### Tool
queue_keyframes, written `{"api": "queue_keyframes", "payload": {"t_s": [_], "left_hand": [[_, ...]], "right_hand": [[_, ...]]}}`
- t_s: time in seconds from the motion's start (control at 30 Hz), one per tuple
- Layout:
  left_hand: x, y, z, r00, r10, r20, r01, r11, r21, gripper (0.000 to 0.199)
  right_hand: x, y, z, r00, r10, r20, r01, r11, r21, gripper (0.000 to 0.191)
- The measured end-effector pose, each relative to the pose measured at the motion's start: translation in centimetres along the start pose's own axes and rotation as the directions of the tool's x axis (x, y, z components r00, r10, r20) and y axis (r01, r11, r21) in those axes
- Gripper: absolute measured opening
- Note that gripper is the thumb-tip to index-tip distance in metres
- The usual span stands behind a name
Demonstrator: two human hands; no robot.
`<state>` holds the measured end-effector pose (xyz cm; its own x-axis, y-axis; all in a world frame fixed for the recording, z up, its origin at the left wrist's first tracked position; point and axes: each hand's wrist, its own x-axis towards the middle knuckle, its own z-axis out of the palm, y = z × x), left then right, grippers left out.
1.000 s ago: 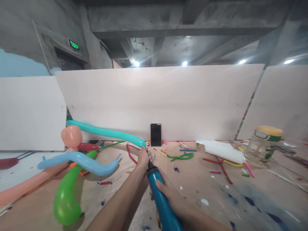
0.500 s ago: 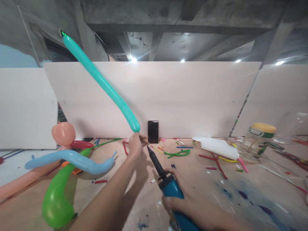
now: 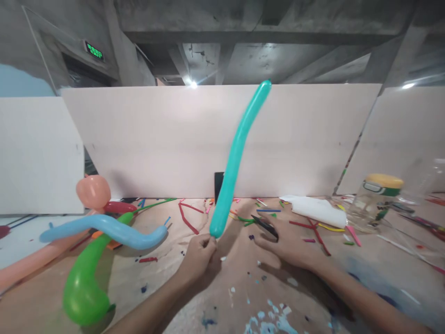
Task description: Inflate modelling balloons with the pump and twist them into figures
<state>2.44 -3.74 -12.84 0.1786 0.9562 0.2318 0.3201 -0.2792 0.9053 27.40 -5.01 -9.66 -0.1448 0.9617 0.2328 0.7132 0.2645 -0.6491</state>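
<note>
My left hand is closed in a pinch on the lower end of a long inflated teal balloon. The balloon rises from my fingers, leaning right, its far tip above the white board's top edge. To the right, just over the table, my right hand curls around a slim dark pointed tool that looks like scissors; part of it is hidden by the fingers. A strip of green balloon lies near the tool's tip.
At left lie an inflated light blue balloon, a green one and a peach one. A phone stands partly behind the teal balloon. To the right are a white roll and a yellow-lidded jar.
The teal balloon has swung from leaning left to leaning right, and my left hand has come nearer. The blue pump has left my right hand and the view; a dark tool is there instead.
</note>
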Motion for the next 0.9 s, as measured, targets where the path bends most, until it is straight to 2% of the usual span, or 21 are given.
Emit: {"api": "queue_keyframes", "payload": {"t_s": [0.03, 0.07, 0.1, 0.17, 0.27, 0.43, 0.53, 0.67, 0.9], "left_hand": [[-0.2, 0.1, 0.3, 1.000, 0.013, 0.023, -0.013, 1.000, 0.002, 0.031], [-0.4, 0.1, 0.6, 0.998, 0.027, 0.049, -0.027, 1.000, 0.007, 0.031], [-0.7, 0.2, 0.7, 0.997, 0.039, 0.074, -0.040, 0.999, 0.015, 0.029], [-1.0, 0.1, 0.8, 0.995, 0.044, 0.091, -0.048, 0.998, 0.042, 0.027], [-1.3, -0.1, 0.6, 0.999, 0.017, 0.048, -0.021, 0.997, 0.078, 0.026], [-1.2, 0.0, 0.3, 0.996, 0.003, 0.091, -0.010, 0.997, 0.070, 0.027], [-1.4, 0.5, 0.3, 0.989, 0.011, 0.150, -0.020, 0.998, 0.059, 0.030], [-1.8, 0.7, 0.3, 0.981, -0.021, 0.191, 0.017, 1.000, 0.026, 0.035], [-2.0, 0.3, 0.2, 0.966, -0.015, 0.258, 0.015, 1.000, -0.001, 0.034]], "right_hand": [[0.6, -1.5, 1.0, 0.999, 0.010, 0.050, -0.022, 0.970, 0.244, 0.069], [1.0, -3.0, 2.0, 0.995, 0.002, 0.101, -0.048, 0.892, 0.450, 0.068], [1.3, -4.5, 3.0, 0.990, -0.027, 0.136, -0.058, 0.809, 0.585, 0.066], [1.6, -6.9, 4.5, 0.993, 0.004, 0.118, -0.087, 0.705, 0.704, 0.054], [1.7, -8.5, 5.7, 0.993, 0.031, 0.111, -0.106, 0.621, 0.777, 0.040], [2.3, -6.3, 6.8, 0.997, -0.040, 0.067, -0.041, 0.457, 0.889, 0.040], [2.4, -5.2, 7.0, 0.998, -0.018, 0.060, -0.045, 0.461, 0.886, 0.041], [1.8, -5.0, 7.0, 0.999, 0.033, 0.023, -0.036, 0.478, 0.878, 0.039], [0.9, -5.4, 6.6, 0.989, 0.026, 0.143, -0.142, 0.388, 0.911, 0.049]]}}
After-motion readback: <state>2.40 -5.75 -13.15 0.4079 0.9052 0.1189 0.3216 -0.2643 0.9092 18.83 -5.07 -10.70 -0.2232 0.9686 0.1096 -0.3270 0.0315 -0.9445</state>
